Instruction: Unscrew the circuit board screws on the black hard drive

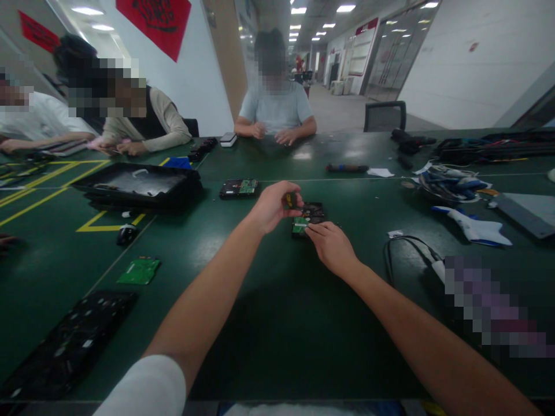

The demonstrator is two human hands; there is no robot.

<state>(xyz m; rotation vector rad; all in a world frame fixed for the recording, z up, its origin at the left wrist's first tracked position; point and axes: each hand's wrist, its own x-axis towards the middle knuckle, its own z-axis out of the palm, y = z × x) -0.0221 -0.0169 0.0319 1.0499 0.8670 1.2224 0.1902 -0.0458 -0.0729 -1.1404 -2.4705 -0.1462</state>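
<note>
A hard drive (314, 211) lies on the green table in front of me, with a green circuit board (300, 223) on its near side. My left hand (276, 209) is closed around a dark, thick-handled screwdriver (289, 200) with a yellow mark, just above the drive's left side. Its tip is too small to make out. The fingers of my right hand (332, 245) are together and press on the drive's near right edge, gripping it. Beyond my left hand, a second hard drive (238, 188) lies with its circuit board up.
At left are a black tray (134, 188), a loose green circuit board (141, 271) and a black slab-like part (71, 341). A marker-like tool (347, 168), bundled cables (451, 184), a blue-white glove (474, 224) and a cord (388, 260) lie right. A person (277, 110) sits opposite.
</note>
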